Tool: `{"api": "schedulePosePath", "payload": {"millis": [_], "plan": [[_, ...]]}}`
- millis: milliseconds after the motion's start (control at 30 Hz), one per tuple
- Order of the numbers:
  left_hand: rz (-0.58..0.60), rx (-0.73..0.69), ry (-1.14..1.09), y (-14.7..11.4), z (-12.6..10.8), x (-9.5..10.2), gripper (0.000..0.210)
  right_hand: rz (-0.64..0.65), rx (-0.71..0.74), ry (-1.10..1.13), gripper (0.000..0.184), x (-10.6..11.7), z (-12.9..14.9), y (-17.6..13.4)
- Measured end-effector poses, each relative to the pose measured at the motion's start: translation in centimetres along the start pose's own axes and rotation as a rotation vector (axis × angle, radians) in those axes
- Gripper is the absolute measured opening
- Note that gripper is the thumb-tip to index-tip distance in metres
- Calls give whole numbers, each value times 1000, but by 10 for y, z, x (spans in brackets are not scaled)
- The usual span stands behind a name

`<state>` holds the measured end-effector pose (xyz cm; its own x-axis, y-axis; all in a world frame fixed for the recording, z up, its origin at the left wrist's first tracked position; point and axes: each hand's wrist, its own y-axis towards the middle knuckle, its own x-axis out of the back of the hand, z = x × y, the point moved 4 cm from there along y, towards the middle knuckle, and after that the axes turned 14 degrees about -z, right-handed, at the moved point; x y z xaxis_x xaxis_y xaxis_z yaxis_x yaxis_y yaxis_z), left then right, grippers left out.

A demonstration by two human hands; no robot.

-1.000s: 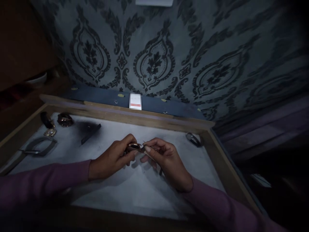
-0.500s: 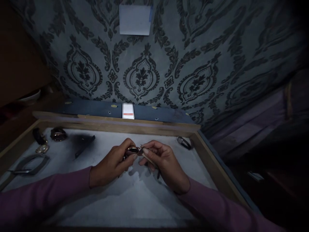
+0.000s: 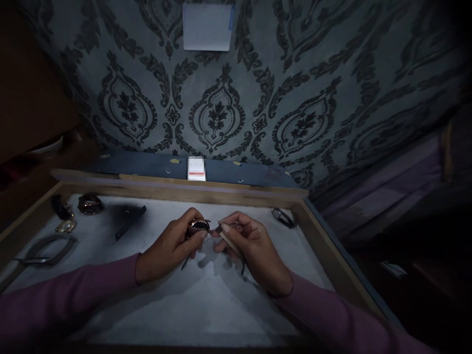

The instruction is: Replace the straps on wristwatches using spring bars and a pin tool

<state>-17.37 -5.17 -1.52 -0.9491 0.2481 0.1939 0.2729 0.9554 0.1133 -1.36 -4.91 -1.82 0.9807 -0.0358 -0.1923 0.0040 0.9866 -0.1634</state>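
My left hand (image 3: 171, 245) is closed on a watch (image 3: 198, 225) with a round dark face and a gold-coloured rim. A thin dark piece hangs below that hand; I cannot tell what it belongs to. Between the thumb and fingers of my right hand (image 3: 258, 248) is pinched a watch strap (image 3: 230, 241), dark at the tip with a pale side showing. Its lower end hangs under the palm. A narrow gap separates the strap's tip from the watch. Both hands are above the white surface (image 3: 206, 314) of a wooden-rimmed tray.
Left in the tray are a gold-faced watch (image 3: 66, 225), a brown shiny item (image 3: 90, 203), a dark strip (image 3: 131, 222) and a grey band (image 3: 51, 250). A black-strapped watch (image 3: 283, 218) lies far right. A lit phone (image 3: 196, 169) stands behind the wooden rim (image 3: 177, 189).
My hands have moved slightly apart, opening a gap between the watch and the strap's tip. The watch has turned so more of its face shows.
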Motion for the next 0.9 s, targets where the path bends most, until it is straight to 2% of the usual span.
{"api": "schedulePosePath", "payload": {"millis": [200, 300, 400, 500, 900], "plan": [[-4, -16, 17, -1, -2, 0, 16, -2, 1, -3, 35, 1, -2, 1], [-27, -35, 40, -1, -3, 2, 25, -3, -8, -11, 34, 1, -2, 1], [4, -50, 84, 0, -4, 3, 17, 8, -10, -17, 33, 0, -2, 0], [41, -31, 103, 3, -4, 2, 17, 22, 0, -15, 32, 0, -3, -1], [41, 42, 46, 1, 6, -6, 16, 73, 89, -112, 31, -4, -4, -9]]}}
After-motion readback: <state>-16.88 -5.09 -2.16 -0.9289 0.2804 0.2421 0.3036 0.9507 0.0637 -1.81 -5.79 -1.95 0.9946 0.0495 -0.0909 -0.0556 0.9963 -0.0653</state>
